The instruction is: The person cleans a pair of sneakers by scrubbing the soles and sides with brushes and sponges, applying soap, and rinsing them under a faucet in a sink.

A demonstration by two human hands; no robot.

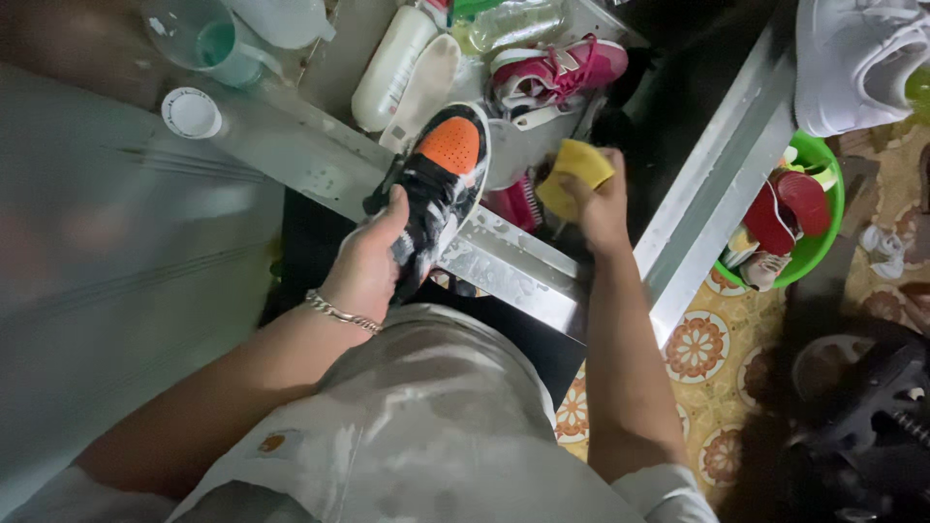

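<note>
The left hand [373, 260] grips a black, white and orange sneaker [441, 184] around its heel end, fingers wrapped under where they cannot be seen; the shoe's toe points away and its sole side rests against the wet metal edge of the table [504, 266]. A chain bracelet [341, 313] sits on that wrist. The right hand [603, 208] is clenched around a yellow sponge [573, 174], just beside the sneaker's toe but apart from it; its fingers hide the sponge's lower part.

Beyond the sneaker lie a pink shoe [557, 70], a white bottle [392, 68] and a pale insole [426, 92], partly overlapping. A green basin [823, 228] holds red things too jumbled to make out. A white sneaker [857, 58] is cut off at the upper right corner. The dark space under the right hand is too dim to read.
</note>
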